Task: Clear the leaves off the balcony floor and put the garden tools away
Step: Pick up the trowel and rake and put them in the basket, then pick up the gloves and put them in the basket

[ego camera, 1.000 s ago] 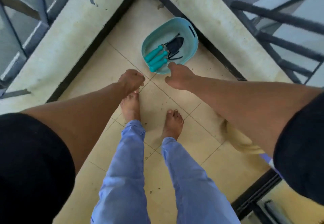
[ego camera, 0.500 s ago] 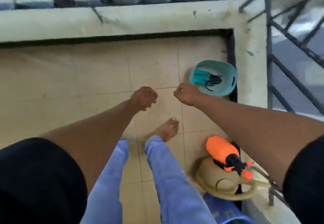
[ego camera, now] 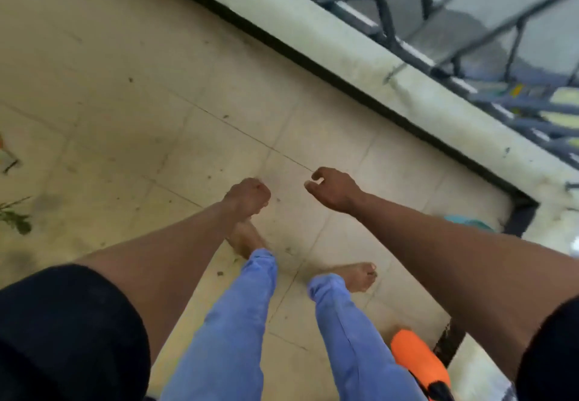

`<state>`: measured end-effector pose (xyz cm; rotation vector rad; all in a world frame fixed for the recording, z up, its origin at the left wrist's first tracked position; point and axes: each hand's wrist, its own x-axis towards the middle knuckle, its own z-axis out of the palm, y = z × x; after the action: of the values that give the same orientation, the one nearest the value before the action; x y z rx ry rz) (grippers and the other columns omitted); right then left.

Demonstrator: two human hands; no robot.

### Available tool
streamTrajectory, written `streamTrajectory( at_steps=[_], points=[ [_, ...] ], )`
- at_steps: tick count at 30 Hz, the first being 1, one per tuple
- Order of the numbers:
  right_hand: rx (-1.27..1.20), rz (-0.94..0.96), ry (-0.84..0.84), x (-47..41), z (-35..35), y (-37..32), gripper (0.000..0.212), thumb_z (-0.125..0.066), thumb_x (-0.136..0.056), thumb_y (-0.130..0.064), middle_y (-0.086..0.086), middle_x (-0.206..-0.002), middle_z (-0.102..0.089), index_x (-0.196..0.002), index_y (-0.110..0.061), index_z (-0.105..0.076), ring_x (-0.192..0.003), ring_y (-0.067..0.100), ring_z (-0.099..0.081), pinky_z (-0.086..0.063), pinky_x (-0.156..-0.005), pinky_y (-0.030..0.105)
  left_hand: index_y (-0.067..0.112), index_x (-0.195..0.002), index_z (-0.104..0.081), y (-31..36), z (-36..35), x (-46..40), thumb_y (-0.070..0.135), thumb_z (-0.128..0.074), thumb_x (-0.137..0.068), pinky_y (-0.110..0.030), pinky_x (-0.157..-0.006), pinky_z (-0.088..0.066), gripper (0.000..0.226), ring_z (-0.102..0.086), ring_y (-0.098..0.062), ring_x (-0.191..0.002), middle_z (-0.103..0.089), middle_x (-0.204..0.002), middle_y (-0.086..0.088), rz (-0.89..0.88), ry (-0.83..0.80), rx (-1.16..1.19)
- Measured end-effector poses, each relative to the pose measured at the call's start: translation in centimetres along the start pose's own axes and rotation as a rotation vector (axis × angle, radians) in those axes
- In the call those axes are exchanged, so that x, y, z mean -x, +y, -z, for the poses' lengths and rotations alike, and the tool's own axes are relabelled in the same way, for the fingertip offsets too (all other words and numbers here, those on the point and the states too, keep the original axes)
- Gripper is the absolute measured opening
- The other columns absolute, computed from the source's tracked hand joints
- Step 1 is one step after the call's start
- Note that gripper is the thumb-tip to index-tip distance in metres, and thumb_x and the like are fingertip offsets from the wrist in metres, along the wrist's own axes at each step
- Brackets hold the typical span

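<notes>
I look down at the cream tiled balcony floor. My left hand hangs over it with fingers curled into a fist, holding nothing. My right hand hovers beside it, fingers loosely curled and empty. A sliver of the teal basin shows behind my right forearm near the corner; its tools are hidden. Green leaves and a stem lie at the far left edge of the floor. Small dark bits of debris dot the tiles.
A pale concrete kerb with a dark base strip runs diagonally along the floor, topped by a metal railing. An orange sprayer bottle stands at the bottom right by my right leg. My bare feet stand mid-floor.
The view has swung left, away from the corner; the teal basin with the tools slid almost out of sight behind my right arm. Leaves came into view at the left. My right fingers loosened.
</notes>
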<state>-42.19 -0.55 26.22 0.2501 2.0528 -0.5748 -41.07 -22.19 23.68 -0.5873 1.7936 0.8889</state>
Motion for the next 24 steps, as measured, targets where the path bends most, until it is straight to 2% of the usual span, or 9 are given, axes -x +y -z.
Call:
streamTrajectory(
  at_steps=[4, 8, 12, 17, 24],
  points=[
    [0.145, 0.088, -0.058, -2.9, -0.4, -10.6, 0.051, -0.053, -0.103, -0.043, 0.015, -0.137, -0.062, -0.141, -0.010, -0.054, -0.130, 0.033, -0.055, -0.041, -0.101, 0.032, 0.023, -0.101, -0.070, -3.7, 8.9, 0.9, 0.028, -0.060, -0.092, -0.039, -0.089, -0.059, 0.015, -0.071, -0.029, -0.101, -0.076, -0.104, -0.003, 0.059, 0.082, 0.135],
    [0.277, 0.203, -0.100, -6.0, -1.5, -21.2, 0.052, -0.053, -0.103, -0.044, 0.016, -0.139, -0.061, -0.142, -0.009, -0.052, -0.131, 0.034, -0.055, -0.043, -0.102, 0.034, 0.027, -0.097, -0.066, -7.6, 15.9, 0.9, 0.029, -0.058, -0.096, -0.040, -0.088, -0.060, 0.008, -0.069, -0.028, -0.100, -0.073, -0.108, -0.003, 0.098, 0.195, 0.265],
    [0.412, 0.316, -0.123, -8.9, -3.7, -30.3, 0.050, -0.055, -0.102, -0.043, 0.014, -0.131, -0.067, -0.140, -0.011, -0.054, -0.127, 0.032, -0.056, -0.043, -0.097, 0.032, 0.022, -0.108, -0.066, -10.9, 20.3, 0.3, 0.029, -0.053, -0.099, -0.038, -0.083, -0.060, 0.016, -0.070, -0.027, -0.099, -0.072, -0.108, -0.005, 0.142, 0.268, 0.410],
    [0.574, 0.421, -0.201, -11.7, -6.2, -38.6, 0.044, -0.058, -0.101, -0.040, 0.012, -0.138, -0.063, -0.135, -0.012, -0.060, -0.128, 0.031, -0.056, -0.043, -0.098, 0.031, 0.020, -0.104, -0.068, -13.8, 24.3, 0.1, 0.026, -0.054, -0.095, -0.038, -0.079, -0.060, 0.017, -0.071, -0.029, -0.097, -0.073, -0.102, -0.007, 0.236, 0.325, 0.567],
    [0.717, 0.490, -0.289, -12.8, -5.1, -48.1, 0.040, -0.058, -0.100, -0.040, 0.012, -0.130, -0.067, -0.130, -0.014, -0.063, -0.123, 0.032, -0.060, -0.047, -0.098, 0.034, 0.020, -0.099, -0.067, -15.5, 30.9, 2.1, 0.025, -0.057, -0.093, -0.040, -0.079, -0.061, 0.013, -0.072, -0.032, -0.095, -0.074, -0.101, -0.009, 0.301, 0.316, 0.753]
  ],
)
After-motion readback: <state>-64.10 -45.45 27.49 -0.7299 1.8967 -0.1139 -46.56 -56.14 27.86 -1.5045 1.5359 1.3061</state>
